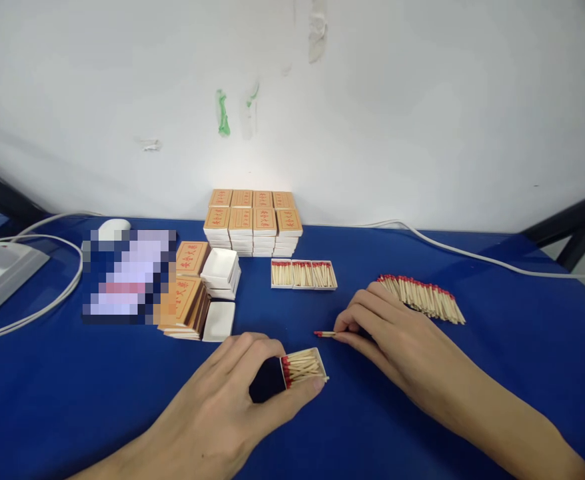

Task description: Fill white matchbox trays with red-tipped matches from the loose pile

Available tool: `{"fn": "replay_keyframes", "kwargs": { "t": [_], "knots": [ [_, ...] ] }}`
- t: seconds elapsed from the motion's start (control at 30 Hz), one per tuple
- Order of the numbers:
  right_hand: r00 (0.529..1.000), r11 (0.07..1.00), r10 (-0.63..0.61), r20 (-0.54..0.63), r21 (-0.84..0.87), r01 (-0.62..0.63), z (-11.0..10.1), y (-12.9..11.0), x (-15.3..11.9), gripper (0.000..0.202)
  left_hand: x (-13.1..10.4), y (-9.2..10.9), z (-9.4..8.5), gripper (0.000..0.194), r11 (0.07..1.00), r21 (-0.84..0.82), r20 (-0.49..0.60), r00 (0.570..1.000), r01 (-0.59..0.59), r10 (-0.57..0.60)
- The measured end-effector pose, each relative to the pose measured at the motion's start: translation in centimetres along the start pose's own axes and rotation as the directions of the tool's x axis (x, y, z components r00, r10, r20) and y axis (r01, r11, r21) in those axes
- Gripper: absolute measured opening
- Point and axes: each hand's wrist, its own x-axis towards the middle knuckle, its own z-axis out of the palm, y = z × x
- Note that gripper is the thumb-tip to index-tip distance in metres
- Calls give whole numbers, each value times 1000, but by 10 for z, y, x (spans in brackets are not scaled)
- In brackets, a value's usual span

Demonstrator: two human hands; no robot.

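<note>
Between the thumb and fingers of my left hand (245, 383) is a white matchbox tray (322, 360) with red-tipped matches in it; one match end pokes past the rim near my thumb. My right hand (392, 333) pinches a few matches (326, 333), their red heads pointing left toward the tray. Beyond my right hand lies a long loose row of matches (427, 298) on the blue table. Three trays filled with matches (303, 275) stand side by side farther back, in the middle.
Matchboxes with orange tops (252, 223) are stacked by the wall. Flat orange sleeves (185, 300) and empty white trays (219, 321) stand left of centre. A white mouse (114, 229), a blurred-out object (130, 273) and a white cable (47, 303) lie at the left.
</note>
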Motion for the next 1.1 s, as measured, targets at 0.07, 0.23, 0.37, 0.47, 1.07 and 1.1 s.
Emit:
{"fn": "replay_keyframes", "kwargs": {
  "t": [0.07,0.23,0.37,0.47,1.07,1.1],
  "knots": [
    [1000,999,17,8,42,-17,-2,-2,-2,24,2,0,-1,68,1000,-4,-8,1000,-15,15],
    [998,981,7,63,195,-19,-5,-17,-6,13,7,3,-4,62,1000,5,-47,999,-13,13],
    [998,979,-57,42,199,47,1,-29,-3,10,11,5,-5,45,1000,-16,-73,997,11,-13],
    [997,981,-76,31,182,69,6,-35,-2,11,14,6,-6,18,997,-56,-99,994,43,-49],
    [972,928,49,229,348,-129,-10,-32,-7,9,19,4,-11,21,995,-93,-64,997,46,-53],
    [966,927,46,254,350,-136,-11,-30,-7,9,20,4,-11,22,994,-94,-62,997,47,-53]
  ]
}}
